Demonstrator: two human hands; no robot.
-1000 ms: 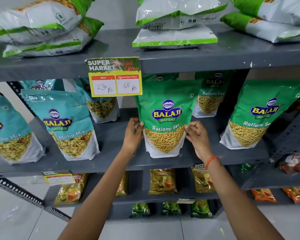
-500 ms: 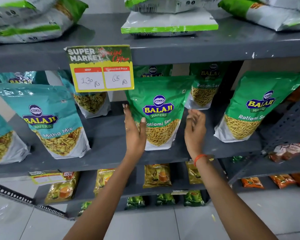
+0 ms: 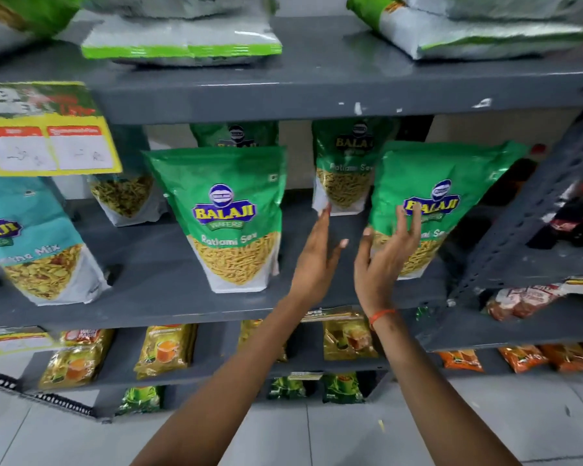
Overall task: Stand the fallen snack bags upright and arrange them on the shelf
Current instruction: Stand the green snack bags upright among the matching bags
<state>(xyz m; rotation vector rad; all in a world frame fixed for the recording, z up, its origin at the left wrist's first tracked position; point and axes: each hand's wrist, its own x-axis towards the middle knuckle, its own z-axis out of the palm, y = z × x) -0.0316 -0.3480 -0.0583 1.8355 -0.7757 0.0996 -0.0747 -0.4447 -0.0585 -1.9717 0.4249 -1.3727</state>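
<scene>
A green Ratlami Sev bag [image 3: 231, 216] stands upright and free on the grey middle shelf [image 3: 155, 297]. To its right a second green bag [image 3: 451, 183] leans a little to the left. My right hand [image 3: 384, 253] is open, its fingers spread across the lower left front of that bag. My left hand [image 3: 317, 260] is open in the gap between the two bags and holds nothing. Two more green bags [image 3: 345, 169] stand behind, near the back wall. Teal Mitha Mix bags [image 3: 37, 250] stand at the left.
Green and white bags [image 3: 182, 38] lie flat on the top shelf [image 3: 350, 82]. A yellow price card [image 3: 48, 129] hangs from its edge at the left. A slanted grey upright [image 3: 532, 210] bounds the right side. Yellow and orange packets [image 3: 165, 351] fill the lower shelves above a tiled floor.
Both hands let go of the middle green bag, which now stands on its own, and moved right to the neighbouring green bag. The view has shifted right.
</scene>
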